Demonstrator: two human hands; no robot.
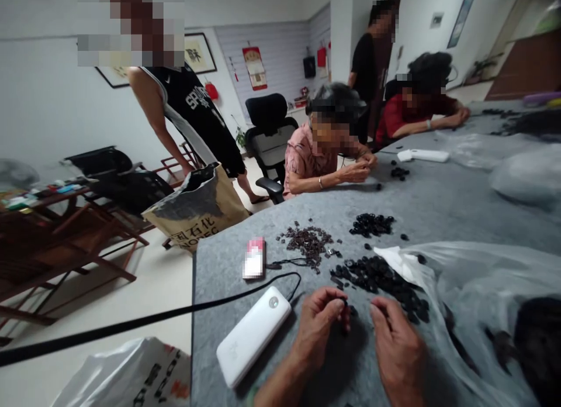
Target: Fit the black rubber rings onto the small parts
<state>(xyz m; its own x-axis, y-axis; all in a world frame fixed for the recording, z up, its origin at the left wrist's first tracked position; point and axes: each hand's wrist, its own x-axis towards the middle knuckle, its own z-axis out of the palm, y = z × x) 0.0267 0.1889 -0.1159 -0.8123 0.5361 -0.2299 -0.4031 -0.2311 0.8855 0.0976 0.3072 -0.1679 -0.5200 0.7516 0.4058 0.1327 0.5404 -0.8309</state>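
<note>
My left hand [316, 320] pinches a small black piece [344, 303] between thumb and forefinger, its other fingers curled beneath. To its right, my right hand [398, 345] has thumb and forefinger pressed together; whatever they hold is hidden or too small to make out. Just beyond both hands spreads a pile of round black plastic pieces [372, 273]. Farther back lies a heap of small brown, shiny pieces [308, 242], and beside it a smaller pile of black rings [371, 224].
A white power bank [254, 337] with a black cable lies left of my hands. A clear plastic bag [477, 272] is at right. People work across the grey table [228, 258]; one person stands by a large paper sack [219, 199] beyond the table's left edge.
</note>
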